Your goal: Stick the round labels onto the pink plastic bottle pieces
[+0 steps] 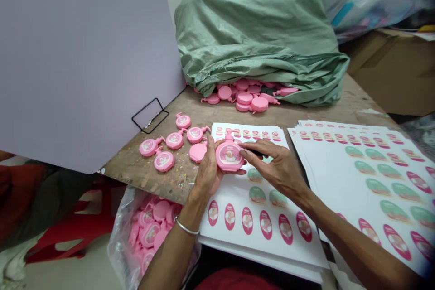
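Left hand (205,174), right hand (277,167) clasp pink pump-bottle (229,156).

The left hand (205,173) cradles a pink pump-bottle-shaped plastic piece (229,156) while the right hand's (273,165) fingers touch its edge, above a white sticker sheet (258,231). More pink pieces (164,161) lie on the table (125,165) at center left and fill a clear bag (118,240) at lower left.
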A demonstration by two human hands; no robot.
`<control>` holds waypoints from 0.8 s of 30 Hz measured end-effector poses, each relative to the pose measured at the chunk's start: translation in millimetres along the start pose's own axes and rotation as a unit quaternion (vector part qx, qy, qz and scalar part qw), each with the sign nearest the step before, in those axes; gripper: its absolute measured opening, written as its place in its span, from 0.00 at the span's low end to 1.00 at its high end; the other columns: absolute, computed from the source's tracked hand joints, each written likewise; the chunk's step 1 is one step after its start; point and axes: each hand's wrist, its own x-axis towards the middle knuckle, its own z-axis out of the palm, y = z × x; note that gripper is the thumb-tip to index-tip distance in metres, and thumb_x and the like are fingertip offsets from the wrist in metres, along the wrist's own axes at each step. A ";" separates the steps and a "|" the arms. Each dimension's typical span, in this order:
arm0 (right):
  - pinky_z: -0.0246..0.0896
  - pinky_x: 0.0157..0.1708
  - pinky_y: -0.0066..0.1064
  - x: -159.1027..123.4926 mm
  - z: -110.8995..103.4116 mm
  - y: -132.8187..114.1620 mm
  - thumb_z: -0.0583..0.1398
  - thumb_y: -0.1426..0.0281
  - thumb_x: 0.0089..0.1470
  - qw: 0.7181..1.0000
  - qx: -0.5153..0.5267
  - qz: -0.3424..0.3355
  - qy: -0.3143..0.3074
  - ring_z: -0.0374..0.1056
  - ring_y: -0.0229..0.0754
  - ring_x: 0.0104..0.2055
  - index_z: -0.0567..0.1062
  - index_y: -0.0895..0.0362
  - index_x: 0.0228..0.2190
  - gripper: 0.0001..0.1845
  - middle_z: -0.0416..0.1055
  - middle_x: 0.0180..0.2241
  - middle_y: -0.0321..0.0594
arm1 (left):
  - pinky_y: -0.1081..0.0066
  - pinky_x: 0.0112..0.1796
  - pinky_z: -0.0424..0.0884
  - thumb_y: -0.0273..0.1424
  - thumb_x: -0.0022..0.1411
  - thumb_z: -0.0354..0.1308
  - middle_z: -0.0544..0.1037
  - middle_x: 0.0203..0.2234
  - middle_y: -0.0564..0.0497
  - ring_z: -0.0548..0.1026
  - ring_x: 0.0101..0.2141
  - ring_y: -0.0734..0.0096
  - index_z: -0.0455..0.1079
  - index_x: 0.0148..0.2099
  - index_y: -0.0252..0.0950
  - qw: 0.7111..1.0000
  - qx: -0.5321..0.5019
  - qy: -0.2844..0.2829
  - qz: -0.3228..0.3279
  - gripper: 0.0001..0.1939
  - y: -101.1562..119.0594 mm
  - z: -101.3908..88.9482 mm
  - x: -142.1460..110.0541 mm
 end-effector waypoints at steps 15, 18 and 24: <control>0.59 0.45 0.48 3.4 -3.0 4.4 0.62 0.55 0.52 0.972 -0.228 -0.027 0.037 0.70 0.55 0.42 0.77 0.58 0.44 0.23 0.77 0.38 0.50 | 0.63 0.37 0.79 0.35 0.50 0.69 0.75 0.44 0.45 0.77 0.40 0.61 0.65 0.53 0.36 0.995 0.062 -0.063 0.046 0.29 -0.5 -3.4 -10.6; 0.60 0.49 0.47 5.4 7.4 7.4 0.64 0.51 0.47 0.987 -0.160 0.001 0.030 0.67 0.57 0.51 0.66 0.60 0.55 0.39 0.70 0.50 0.55 | 0.63 0.40 0.77 0.30 0.48 0.69 0.76 0.43 0.46 0.76 0.41 0.62 0.65 0.54 0.37 0.994 0.064 -0.086 0.027 0.30 -3.0 -4.9 -17.2; 0.62 0.50 0.44 39.8 9.9 68.5 0.63 0.50 0.48 0.984 -0.158 0.084 0.003 0.65 0.54 0.55 0.62 0.58 0.56 0.40 0.67 0.55 0.53 | 0.65 0.36 0.75 0.40 0.53 0.65 0.78 0.37 0.44 0.77 0.36 0.61 0.69 0.47 0.34 0.979 0.201 -0.013 0.042 0.22 0.4 -38.2 -14.1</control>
